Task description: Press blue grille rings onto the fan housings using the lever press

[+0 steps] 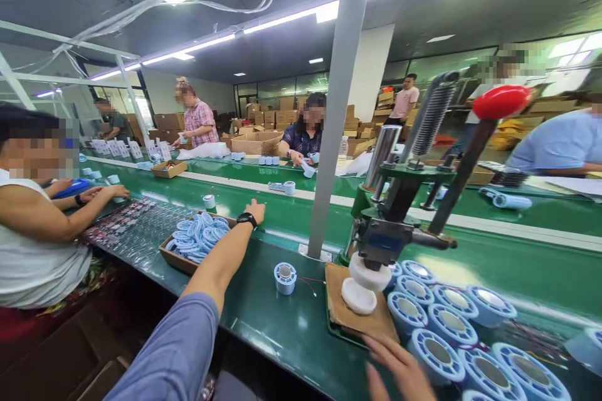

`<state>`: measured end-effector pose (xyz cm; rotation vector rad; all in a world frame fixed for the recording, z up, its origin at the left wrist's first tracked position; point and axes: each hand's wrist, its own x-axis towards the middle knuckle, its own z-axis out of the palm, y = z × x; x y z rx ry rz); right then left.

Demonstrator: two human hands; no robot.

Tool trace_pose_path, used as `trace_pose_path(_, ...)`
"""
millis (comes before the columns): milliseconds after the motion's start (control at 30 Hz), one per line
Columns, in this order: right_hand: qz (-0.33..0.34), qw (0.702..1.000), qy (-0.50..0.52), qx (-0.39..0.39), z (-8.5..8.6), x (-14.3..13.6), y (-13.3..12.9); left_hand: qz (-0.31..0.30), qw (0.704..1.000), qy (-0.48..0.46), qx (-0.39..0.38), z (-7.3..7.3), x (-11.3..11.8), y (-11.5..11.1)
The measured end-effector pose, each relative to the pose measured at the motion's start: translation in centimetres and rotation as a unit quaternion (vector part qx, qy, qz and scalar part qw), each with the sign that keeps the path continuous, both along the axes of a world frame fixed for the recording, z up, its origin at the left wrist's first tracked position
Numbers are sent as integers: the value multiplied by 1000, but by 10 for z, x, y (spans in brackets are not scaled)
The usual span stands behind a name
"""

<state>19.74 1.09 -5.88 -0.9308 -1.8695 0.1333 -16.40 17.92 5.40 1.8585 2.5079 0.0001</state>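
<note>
My left hand (254, 210), with a black watch on its wrist, reaches out over the green conveyor belt (282, 216). It is turned away and small in view, so I cannot make out whether its fingers hold anything. A light blue round housing (285, 279) with thin wires stands on the bench nearer to me. My right hand (399, 363) is slightly blurred, fingers extended and apart, holding nothing. It lies by the front edge of a hand press (383, 241) with a red-knobbed lever and white round pads (359, 296). Several blue motor-like housings (433, 354) stand beside that hand.
A cardboard box of light blue rings (200, 235) sits left of my arm. A grey post (336, 106) rises between my hands. Another blue part (209, 201) stands on the belt. A co-worker (42, 213) sits at left; others work across the line.
</note>
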Motion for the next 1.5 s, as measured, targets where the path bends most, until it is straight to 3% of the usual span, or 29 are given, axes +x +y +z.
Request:
trace_pose_path(100, 52, 993, -101, 22, 2, -57, 20, -65, 998, 4, -6, 1, 24, -24)
trace_pose_path(200, 56, 976, -209, -26, 6, -112, 43, -144, 990, 4, -10, -6, 39, -68)
trace_pose_path(300, 108, 954, -271, -75, 3, -132, 53, -225, 974, -17, -26, -12, 40, -113)
trace_pose_path(367, 128, 954, -261, -72, -1, -127, 51, -266, 963, -35, -25, -10, 34, -132)
trace_pose_path(433, 137, 963, -229, -47, -5, -112, 43, -266, 963, -39, 10, -1, 21, -141)
trace_pose_path(600, 161, 975, -150, -25, -17, -68, 17, -161, 983, 2, 88, 32, -44, -134)
trace_pose_path(767, 151, 984, -93, -10, -38, -47, 9, -115, 990, 16, 81, 39, -93, -128)
trace_pose_path(933, 176, 979, -55, -91, -30, -45, 5, -86, 985, 11, 147, 47, -99, -134)
trace_pose_path(1067, 197, 960, -9, -197, -10, -44, -3, -82, 974, -14, 211, 54, -73, -144)
trace_pose_path(1167, 203, 952, 4, -228, 1, -44, -6, -199, 962, -120, 140, 35, -20, -158)
trace_pose_path(1267, 210, 950, -5, -230, 8, -42, -8, -347, 913, -215, -23, -5, 45, -169)
trace_pose_path(1333, 199, 954, -18, -223, 8, -40, -10, -393, 884, -246, -54, -32, 78, -171)
trace_pose_path(1400, 175, 960, -39, -213, 7, -37, -14, -388, 871, -300, -6, -53, 97, -174)
trace_pose_path(1500, 117, 973, -53, -191, 0, -34, -20, -264, 893, -339, 136, -76, 106, -188)
